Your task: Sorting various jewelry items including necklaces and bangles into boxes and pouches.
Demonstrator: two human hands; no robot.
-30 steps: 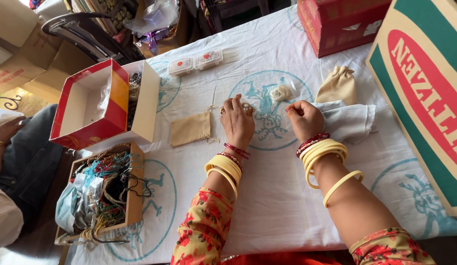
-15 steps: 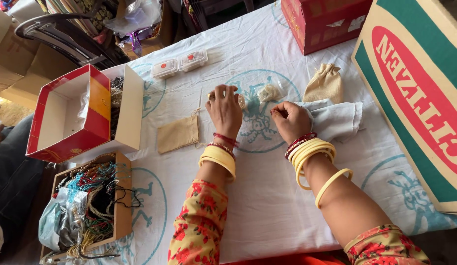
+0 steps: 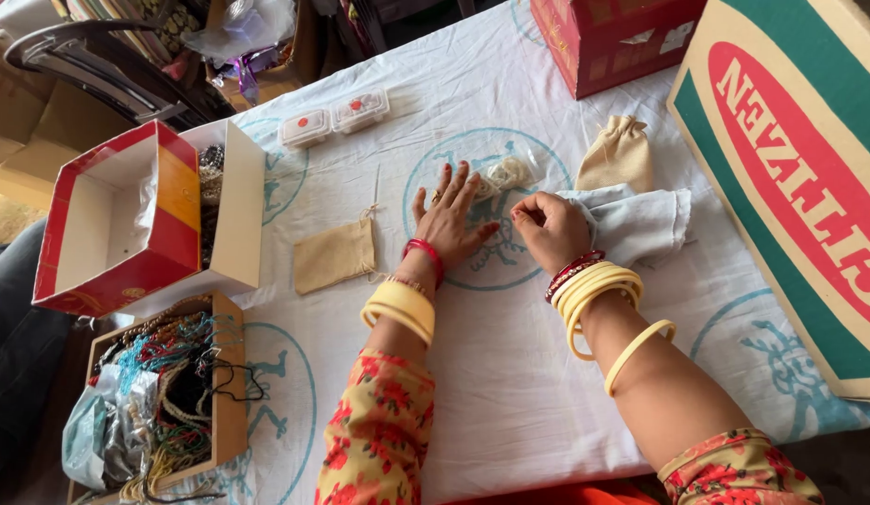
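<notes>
My left hand lies flat on the white printed tablecloth, fingers spread, its fingertips touching a small clear packet of pale beads or thread. My right hand is curled beside it, fingers pinched together, resting against a folded white cloth; whether it pinches something tiny I cannot tell. Both wrists carry yellow and red bangles. A flat tan drawstring pouch lies left of my left hand. A fuller tan pouch sits behind the white cloth.
An empty red box and its white lid stand at the left edge, above a tray of tangled bead necklaces. Two small clear cases lie at the back. A large cardboard carton fills the right; a red box sits behind.
My left hand has flattened and spread its fingers toward the bead packet. My right hand stays curled by the white cloth. The camera view shifted slightly.
</notes>
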